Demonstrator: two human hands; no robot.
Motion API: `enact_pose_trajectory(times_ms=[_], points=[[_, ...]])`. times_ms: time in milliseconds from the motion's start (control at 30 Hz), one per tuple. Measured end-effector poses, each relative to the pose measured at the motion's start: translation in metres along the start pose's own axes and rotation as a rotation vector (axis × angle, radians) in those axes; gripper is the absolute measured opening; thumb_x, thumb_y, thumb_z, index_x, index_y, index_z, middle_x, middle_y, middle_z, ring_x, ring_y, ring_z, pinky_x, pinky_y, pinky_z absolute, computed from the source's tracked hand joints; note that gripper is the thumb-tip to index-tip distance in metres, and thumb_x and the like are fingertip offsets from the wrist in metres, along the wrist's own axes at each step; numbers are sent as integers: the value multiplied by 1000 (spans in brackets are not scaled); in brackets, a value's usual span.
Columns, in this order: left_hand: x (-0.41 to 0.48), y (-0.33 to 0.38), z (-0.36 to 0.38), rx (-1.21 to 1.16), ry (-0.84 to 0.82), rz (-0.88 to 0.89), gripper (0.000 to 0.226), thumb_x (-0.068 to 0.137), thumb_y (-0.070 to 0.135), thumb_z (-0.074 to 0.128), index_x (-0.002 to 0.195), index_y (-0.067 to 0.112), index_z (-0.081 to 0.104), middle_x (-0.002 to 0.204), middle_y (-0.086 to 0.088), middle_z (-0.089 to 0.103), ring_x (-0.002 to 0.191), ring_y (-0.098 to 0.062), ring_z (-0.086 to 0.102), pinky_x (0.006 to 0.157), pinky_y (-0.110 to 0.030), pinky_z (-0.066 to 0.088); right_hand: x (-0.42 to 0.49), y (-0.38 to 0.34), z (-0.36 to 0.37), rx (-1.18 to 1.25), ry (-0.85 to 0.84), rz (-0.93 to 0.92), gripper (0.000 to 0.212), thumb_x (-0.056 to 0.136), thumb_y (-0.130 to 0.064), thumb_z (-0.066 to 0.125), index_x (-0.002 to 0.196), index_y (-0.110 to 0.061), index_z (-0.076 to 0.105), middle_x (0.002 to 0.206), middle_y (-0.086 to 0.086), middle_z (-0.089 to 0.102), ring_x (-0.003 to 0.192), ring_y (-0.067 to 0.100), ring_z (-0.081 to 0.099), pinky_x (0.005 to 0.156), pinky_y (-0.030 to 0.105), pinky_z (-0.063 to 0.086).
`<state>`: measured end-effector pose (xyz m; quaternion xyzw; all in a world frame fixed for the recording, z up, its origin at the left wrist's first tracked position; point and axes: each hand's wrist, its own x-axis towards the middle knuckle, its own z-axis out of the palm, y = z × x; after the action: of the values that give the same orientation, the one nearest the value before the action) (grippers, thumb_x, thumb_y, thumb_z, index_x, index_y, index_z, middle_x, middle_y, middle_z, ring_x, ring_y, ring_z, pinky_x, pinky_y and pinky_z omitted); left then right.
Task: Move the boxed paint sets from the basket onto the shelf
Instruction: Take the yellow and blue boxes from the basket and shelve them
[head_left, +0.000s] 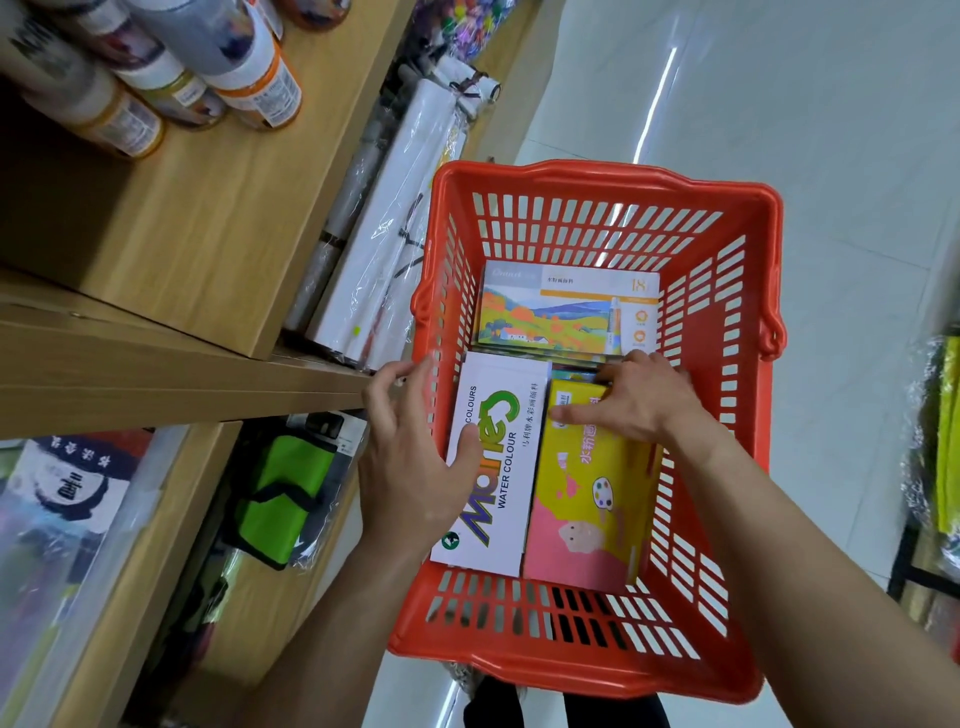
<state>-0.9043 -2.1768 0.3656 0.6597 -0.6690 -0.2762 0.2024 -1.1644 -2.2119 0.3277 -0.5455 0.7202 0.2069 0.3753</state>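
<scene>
A red plastic basket (727, 426) stands on the floor beside a wooden shelf (171, 364). Inside lie three boxed paint sets: a white water colour box (501, 467) at the left, a yellow and pink box (587, 499) at the right, and a landscape-printed box (561, 312) at the far end. My left hand (410, 457) reaches over the basket's left wall, thumb on the white box, fingers spread. My right hand (634, 400) rests on the far end of the yellow box, fingers curled over its edge and thumb on its top.
Paint bottles (223, 67) lie on the upper shelf. Wrapped white canvases (384, 223) stand on the middle shelf next to the basket. A green pouch (285, 499) and wrapped goods fill the lower shelf. Glossy tiled floor (779, 104) stretches ahead; more packaged goods are at the right edge.
</scene>
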Motion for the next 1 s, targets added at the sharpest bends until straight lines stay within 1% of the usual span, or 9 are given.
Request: enact_pose_trajectory(times_ms=[167,233,367,500,567,633,700,833,1000], points=[[-1,-1,-2,-9,-15,-2,70,81,39,64,147,28,43,146,8,31,113,-23,64,83,-45,61,-15,5,-20,132,-181,-108,109,49,-91,63,141,-34,58,143,1,61,127,27,59,110,45,46],[-1,0,-2,-12,-19,5,70,81,39,63,147,26,43,145,8,32,113,-24,64,83,-46,61,-24,7,-26,138,-185,-157,104,53,-86,72,140,-31,59,142,-8,65,126,22,63,109,46,46],[-4,6,-6,-14,-7,5,68,82,38,63,145,16,49,144,3,35,119,-28,59,88,-50,58,-47,10,-27,165,-125,-208,96,62,-74,84,139,-21,61,143,-2,67,128,23,64,106,41,50],[-23,16,-5,103,59,273,63,82,39,67,137,10,57,141,-12,50,129,-32,48,109,-43,40,-73,9,-31,142,-38,-218,100,61,-76,83,141,-21,58,139,1,69,125,26,65,104,43,50],[-44,23,3,-29,-125,264,75,82,52,71,145,17,48,145,-2,49,135,-23,47,112,-36,39,-89,13,-33,132,48,-221,105,59,-77,83,145,-22,56,139,2,69,124,29,66,101,43,50],[-62,34,13,-203,-487,-7,101,72,75,71,155,37,27,156,11,42,143,-12,42,113,-39,41,-105,19,-37,175,116,-223,108,57,-75,85,146,-22,57,139,4,70,124,30,66,101,43,51],[-68,42,27,-338,-705,-202,118,62,82,74,157,48,12,163,15,36,148,-7,36,117,-44,39,-117,27,-44,275,140,-210,109,54,-69,90,146,-20,58,139,5,70,124,28,66,102,43,52],[-59,55,44,-508,-693,-263,94,66,57,82,146,42,36,146,3,55,129,-13,60,104,-44,53,-126,43,-64,491,89,-229,97,54,-55,98,139,-21,65,128,-2,75,112,18,72,99,44,57],[-52,65,29,-514,-617,-192,67,72,58,80,129,45,49,120,11,71,104,2,70,81,-14,54,-127,49,-81,719,61,-259,93,46,-54,100,128,-21,71,113,-8,77,96,7,76,94,41,61]])
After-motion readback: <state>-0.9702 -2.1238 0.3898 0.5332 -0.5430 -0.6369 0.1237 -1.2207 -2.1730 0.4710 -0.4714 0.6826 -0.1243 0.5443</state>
